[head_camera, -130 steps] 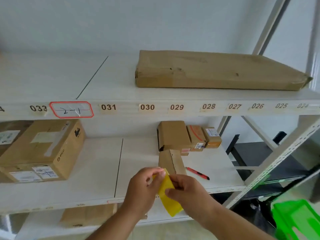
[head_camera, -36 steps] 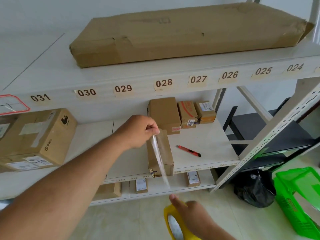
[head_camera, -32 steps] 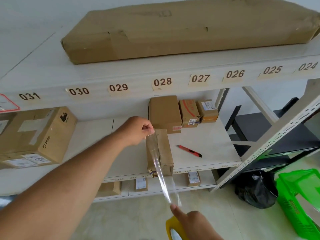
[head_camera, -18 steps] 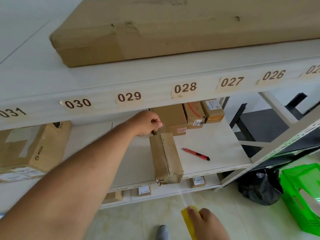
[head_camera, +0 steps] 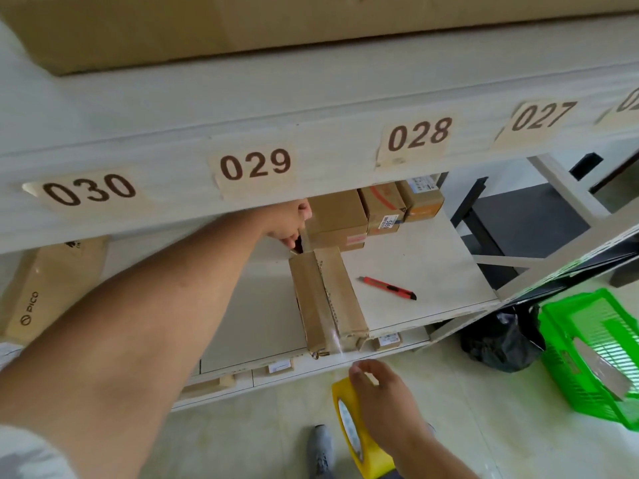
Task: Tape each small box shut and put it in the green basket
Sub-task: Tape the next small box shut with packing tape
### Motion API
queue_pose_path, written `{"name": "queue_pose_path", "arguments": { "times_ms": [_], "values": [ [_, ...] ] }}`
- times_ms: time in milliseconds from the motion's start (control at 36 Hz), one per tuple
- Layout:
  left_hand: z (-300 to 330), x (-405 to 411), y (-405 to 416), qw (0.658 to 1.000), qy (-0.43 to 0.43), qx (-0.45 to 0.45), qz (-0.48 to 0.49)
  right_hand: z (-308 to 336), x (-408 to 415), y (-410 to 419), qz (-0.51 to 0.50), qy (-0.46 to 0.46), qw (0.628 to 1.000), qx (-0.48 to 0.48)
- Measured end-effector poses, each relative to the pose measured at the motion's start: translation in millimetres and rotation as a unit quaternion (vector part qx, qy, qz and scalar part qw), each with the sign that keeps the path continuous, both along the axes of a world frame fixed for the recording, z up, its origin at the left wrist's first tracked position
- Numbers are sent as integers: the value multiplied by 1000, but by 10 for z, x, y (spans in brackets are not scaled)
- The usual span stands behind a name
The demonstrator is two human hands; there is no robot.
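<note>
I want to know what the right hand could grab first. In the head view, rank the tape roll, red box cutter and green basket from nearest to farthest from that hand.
From the right hand:
1. Tape roll, in its grip, low centre.
2. Red box cutter, on the shelf above.
3. Green basket, on the floor, far right.
</note>
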State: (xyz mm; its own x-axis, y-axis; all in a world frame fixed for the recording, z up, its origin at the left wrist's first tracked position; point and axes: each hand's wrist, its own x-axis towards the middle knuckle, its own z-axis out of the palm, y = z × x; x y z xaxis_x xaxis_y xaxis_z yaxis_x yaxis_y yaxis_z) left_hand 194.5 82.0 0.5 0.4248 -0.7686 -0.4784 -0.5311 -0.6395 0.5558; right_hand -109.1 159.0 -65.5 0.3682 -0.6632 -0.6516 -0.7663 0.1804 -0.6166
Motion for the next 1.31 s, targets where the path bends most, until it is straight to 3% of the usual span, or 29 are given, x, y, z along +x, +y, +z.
{"name": "queue_pose_path", "arguments": {
  "times_ms": [83,250,444,667,1306],
  "values": [
    [28,72,-16,997,70,-2,22,-13,0,-15,10,-2,1000,-12],
    [22,118,-29,991,130,20,14,-52,6,-20,18,12,1000,-11],
    [-174,71,-75,993,110,39,34,-106,54,-28,14,19,1000,-16],
    [-424,107,-70,997,-2,-2,80,-95,127,-101,26,18,999,-24],
    [-772,44,-94,995,12,-61,82,-153,121,-16,15,40,999,-21]
  ]
}}
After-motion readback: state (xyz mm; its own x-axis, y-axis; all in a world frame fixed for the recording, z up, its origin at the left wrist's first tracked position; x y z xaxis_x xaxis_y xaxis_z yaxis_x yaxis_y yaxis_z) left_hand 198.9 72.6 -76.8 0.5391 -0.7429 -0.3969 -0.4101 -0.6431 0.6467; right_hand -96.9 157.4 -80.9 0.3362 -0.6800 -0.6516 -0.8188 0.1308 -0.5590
